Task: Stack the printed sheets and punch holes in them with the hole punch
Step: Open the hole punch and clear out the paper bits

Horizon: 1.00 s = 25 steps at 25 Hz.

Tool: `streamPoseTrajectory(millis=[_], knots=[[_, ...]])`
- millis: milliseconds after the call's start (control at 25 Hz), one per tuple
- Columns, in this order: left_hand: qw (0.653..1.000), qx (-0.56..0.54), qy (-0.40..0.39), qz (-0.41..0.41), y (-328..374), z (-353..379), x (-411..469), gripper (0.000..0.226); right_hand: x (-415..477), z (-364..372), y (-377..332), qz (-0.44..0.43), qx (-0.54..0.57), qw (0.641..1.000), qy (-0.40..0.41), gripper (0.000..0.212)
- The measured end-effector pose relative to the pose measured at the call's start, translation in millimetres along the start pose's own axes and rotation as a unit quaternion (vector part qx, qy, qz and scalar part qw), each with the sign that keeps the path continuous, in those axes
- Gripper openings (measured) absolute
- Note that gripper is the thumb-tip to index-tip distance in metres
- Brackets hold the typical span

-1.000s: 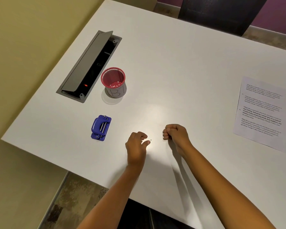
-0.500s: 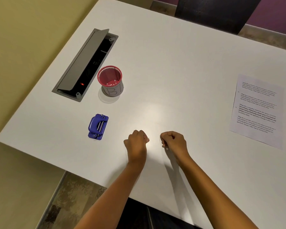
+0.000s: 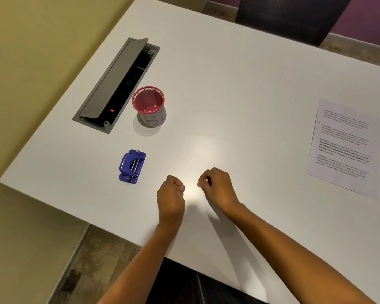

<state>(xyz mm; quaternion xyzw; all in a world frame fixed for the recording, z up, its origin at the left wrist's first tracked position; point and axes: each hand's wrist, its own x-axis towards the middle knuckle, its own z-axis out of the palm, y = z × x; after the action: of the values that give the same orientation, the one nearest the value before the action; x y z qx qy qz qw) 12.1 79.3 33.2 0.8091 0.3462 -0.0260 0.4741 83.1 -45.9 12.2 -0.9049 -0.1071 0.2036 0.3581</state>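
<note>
Table [image 3: 228,102] — hole punch [image 3: 132,166] left of left grip [image 3: 171,197].

Text on the printed sheets [image 3: 343,148] seems too small to read.

An office or meeting room: white table [image 3: 239,88] with a built-in cable box [image 3: 116,84] (lid raised), dark chair [image 3: 294,16].

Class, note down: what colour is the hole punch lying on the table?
The hole punch is blue, seen clearly in the head view.
</note>
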Motion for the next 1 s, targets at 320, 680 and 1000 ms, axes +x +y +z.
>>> streamPoseTrajectory(millis=[320,680,1000], knots=[[1.000,-0.002,0.009,-0.010,-6.0,-6.6,-4.4,0.020,4.6,4.8,-18.1,-0.073,-0.246,0.966,-0.041,0.015],[0.999,-0.038,0.007,-0.003,-3.2,-8.9,-5.7,0.019,3.7,-6.4,-19.3,0.129,0.068,0.989,-0.021,0.012],[0.998,-0.021,-0.001,0.051,9.1,-7.5,-14.0,0.014,-23.9,-0.8,-16.7,0.322,0.564,0.758,-0.055,0.013]])
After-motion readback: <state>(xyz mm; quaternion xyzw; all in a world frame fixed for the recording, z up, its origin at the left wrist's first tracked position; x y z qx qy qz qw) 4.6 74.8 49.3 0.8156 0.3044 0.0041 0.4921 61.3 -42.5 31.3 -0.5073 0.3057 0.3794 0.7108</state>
